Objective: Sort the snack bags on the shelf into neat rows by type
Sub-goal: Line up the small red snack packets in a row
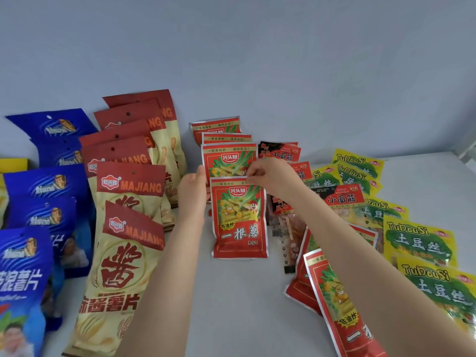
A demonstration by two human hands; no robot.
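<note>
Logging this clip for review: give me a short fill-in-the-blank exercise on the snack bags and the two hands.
The right hand pinches the top edge of a ____ snack bag.
The left hand, fingers straight, is at that bag's ____ side.
The yellow-green bags at the far right are lettered ____.
Missing words: red; left; TuDouSi.

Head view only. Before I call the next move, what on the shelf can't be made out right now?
Black-and-red bags: head view, right forearm covers several; count unclear.
Loose red bags: head view, under right forearm and cut by bottom edge.
Yellow bag: head view, cut by left edge; label unseen.
Rear red bags: head view, overlapped by the front red bag the right hand pinches.
</note>
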